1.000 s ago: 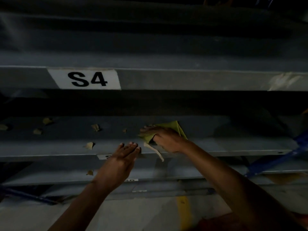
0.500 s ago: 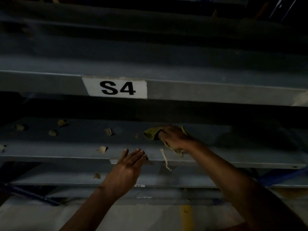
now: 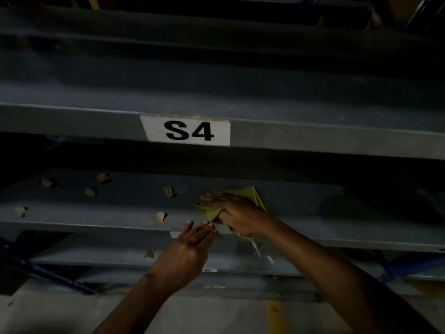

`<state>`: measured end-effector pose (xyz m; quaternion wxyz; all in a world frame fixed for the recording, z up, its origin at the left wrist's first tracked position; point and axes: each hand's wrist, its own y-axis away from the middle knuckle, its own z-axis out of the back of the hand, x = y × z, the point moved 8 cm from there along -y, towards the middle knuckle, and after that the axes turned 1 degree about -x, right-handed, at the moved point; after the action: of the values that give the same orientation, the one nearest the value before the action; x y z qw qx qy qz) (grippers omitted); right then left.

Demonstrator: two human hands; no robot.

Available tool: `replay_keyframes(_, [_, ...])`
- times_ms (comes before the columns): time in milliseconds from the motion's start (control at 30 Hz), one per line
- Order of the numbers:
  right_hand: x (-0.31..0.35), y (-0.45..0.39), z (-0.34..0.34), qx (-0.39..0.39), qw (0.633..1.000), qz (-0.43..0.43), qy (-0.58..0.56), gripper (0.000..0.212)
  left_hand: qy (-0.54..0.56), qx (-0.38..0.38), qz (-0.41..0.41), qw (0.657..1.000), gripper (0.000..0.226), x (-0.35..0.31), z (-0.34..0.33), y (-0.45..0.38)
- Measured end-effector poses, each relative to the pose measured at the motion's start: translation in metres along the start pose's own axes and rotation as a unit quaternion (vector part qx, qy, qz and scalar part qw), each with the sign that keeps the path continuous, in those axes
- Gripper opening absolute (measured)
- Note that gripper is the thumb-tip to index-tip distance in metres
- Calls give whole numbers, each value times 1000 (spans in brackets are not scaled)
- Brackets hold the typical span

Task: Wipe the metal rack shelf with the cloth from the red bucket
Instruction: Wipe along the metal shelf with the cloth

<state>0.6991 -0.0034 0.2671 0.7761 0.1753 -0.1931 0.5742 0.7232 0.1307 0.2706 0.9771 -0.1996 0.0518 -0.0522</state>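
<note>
A grey metal rack shelf (image 3: 337, 213) runs across the middle of the dim view. My right hand (image 3: 238, 213) presses a yellow-green cloth (image 3: 250, 195) flat on that shelf near its front edge, with the fingers closed around the cloth. A pale strip of the cloth (image 3: 258, 250) hangs over the shelf's front lip. My left hand (image 3: 190, 247) is held flat with fingers together, cupped just below the front lip, left of the cloth. The red bucket is not in view.
Several small brown scraps (image 3: 159, 216) lie scattered on the shelf left of the cloth. The shelf above carries a white label reading S4 (image 3: 187, 131). Lower shelves and blue frame braces (image 3: 48, 273) sit beneath; a concrete floor with a yellow line (image 3: 277, 317) is below.
My right hand with the cloth has slid back towards the shelf's front edge, nearer my left hand. The view has shifted left, so the S4 label sits further right.
</note>
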Motion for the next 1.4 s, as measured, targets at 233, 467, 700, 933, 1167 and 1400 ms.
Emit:
replay_keyframes(233, [17,21,-1,-18,990,47,129,64,30,-11,-3,999,42,4,11,9])
replay_keyframes(467, [40,19,-20,-27,984,75,162,64,84,-14,79,993,34,51,30,24])
replay_keyframes(700, [37,12,-17,-31,997,49,55,58,53,0,48,997,52,55,26,29])
replay_keyframes(933, [4,-35,-9,-47,993,-64,89,56,47,7,78,996,47,43,27,27])
replay_keyframes(1167, [33,0,-15,-37,998,17,40,53,24,22,75,997,41,41,30,26])
replay_keyframes(1400, [2,6,6,-43,994,-61,82,35,50,22,116,992,46,48,24,30])
